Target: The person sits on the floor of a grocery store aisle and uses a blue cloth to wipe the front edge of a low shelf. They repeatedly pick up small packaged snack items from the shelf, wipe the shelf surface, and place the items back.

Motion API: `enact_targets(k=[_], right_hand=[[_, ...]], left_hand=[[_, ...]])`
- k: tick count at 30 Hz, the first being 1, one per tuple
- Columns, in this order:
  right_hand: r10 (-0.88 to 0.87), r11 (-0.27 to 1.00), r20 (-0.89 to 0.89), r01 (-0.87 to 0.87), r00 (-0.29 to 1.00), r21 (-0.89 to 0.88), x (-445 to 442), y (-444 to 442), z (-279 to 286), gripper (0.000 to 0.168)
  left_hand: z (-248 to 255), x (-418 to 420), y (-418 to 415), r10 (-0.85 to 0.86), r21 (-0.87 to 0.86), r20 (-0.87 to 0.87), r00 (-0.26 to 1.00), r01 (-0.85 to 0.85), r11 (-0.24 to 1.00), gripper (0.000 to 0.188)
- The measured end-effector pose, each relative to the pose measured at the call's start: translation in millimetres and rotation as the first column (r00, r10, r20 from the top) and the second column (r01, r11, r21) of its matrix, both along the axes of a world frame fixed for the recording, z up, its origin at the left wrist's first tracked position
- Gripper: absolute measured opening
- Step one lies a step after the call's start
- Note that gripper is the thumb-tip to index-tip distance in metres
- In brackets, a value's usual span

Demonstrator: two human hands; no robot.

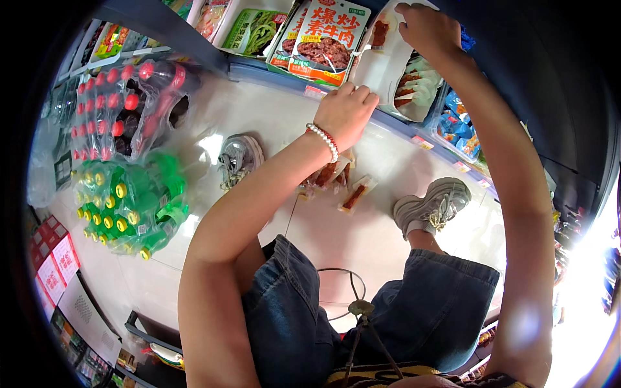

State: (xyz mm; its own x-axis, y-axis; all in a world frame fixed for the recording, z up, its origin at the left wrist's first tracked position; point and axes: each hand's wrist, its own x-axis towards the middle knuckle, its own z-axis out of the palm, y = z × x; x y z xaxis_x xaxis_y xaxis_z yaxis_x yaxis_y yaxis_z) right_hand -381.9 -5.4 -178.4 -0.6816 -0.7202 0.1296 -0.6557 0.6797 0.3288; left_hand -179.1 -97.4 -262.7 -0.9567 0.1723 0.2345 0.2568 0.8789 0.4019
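Observation:
A white open snack box sits tilted on the low shelf, with a small packet of brown snack lying near its far end. My left hand grips the near end of this box and wears a bead bracelet on its wrist. At the far end, my right hand holds the rim, its fingertips curled over the edge. Right of it stands a second white box with several similar packets. On the floor below my left hand lie loose packets, partly hidden by my forearm.
Large orange-and-white food pouches and a box of green pouches stand left on the shelf. Blue packets fill a bin at right. Wrapped cola bottles and green bottles stand on the floor at left. My shoes flank the loose packets.

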Motion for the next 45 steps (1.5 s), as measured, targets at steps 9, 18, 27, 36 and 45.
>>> enact_targets(k=[9,18,27,36,45], right_hand=[[0.287,0.829,0.319,-0.401,0.903,0.391,5,-4,-25,0.028],[-0.033,0.684,0.200,-0.123,0.979,0.719,37,-54,-25,0.026],[0.130,0.819,0.287,-0.267,0.949,0.509,6,-22,-21,0.031],[0.244,0.970,0.940,-0.043,0.239,-0.241,150,68,33,0.023],[-0.282,0.950,0.796,0.269,0.536,0.155,250,156,-178,0.018]], left_hand=[[-3,2,3,0.007,-0.011,0.003,1.000,-0.007,1.000,0.027],[-8,7,-1,0.024,-0.032,0.021,0.999,-0.023,0.999,0.032],[-8,3,3,0.000,-0.030,0.020,1.000,0.000,1.000,0.034],[-13,11,-10,-0.018,-0.026,0.032,0.999,0.019,0.999,0.040],[-14,3,-5,-0.051,-0.017,0.040,0.998,0.052,0.999,0.038]])
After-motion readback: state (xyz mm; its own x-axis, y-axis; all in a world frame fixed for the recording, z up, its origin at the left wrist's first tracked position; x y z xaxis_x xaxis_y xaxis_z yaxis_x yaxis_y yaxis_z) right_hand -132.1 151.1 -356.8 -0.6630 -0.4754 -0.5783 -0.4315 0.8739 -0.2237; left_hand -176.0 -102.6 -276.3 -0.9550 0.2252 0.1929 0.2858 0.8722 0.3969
